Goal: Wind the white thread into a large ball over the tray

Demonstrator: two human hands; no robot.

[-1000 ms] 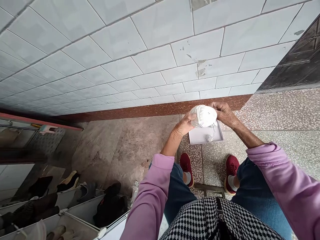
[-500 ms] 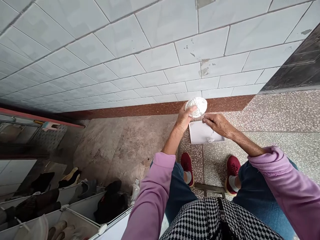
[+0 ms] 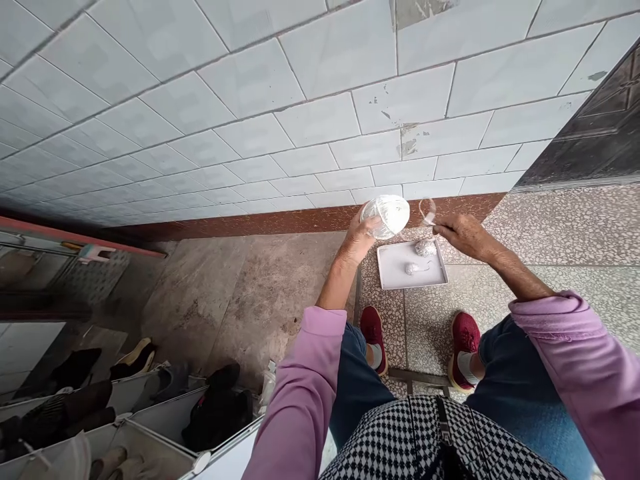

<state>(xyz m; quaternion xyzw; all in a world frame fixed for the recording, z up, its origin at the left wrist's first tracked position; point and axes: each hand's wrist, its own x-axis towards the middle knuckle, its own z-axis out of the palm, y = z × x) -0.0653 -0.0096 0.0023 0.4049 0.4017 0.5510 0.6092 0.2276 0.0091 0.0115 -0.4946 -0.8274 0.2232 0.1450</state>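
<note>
A white wound ball, apparently yarn or string (image 3: pixel 393 217), is gripped from its left side by my left hand (image 3: pixel 361 235), fingers curled round it. To its right, my right hand (image 3: pixel 467 237) pinches a pale, see-through looped strip (image 3: pixel 428 212), held up and apart from the ball. Below both hands a shallow white tray (image 3: pixel 391 275) rests on the floor. A small white ball (image 3: pixel 411 268) with a thin tail lies in the tray. A larger whitish, textured ball (image 3: pixel 425 248) sits near its far right corner.
A tiled wall (image 3: pixel 310 160) with a brown skirting rises just beyond the hands. My red shoes (image 3: pixel 372 333) stand on the speckled floor on this side of the tray. A rack of shoes (image 3: pixel 165 427) is at lower left, and a dark door (image 3: pixel 595 133) at right.
My right hand has moved right, away from the ball, and now holds up the looped strip. The ball has shifted slightly left. More of the tray and its larger ball show.
</note>
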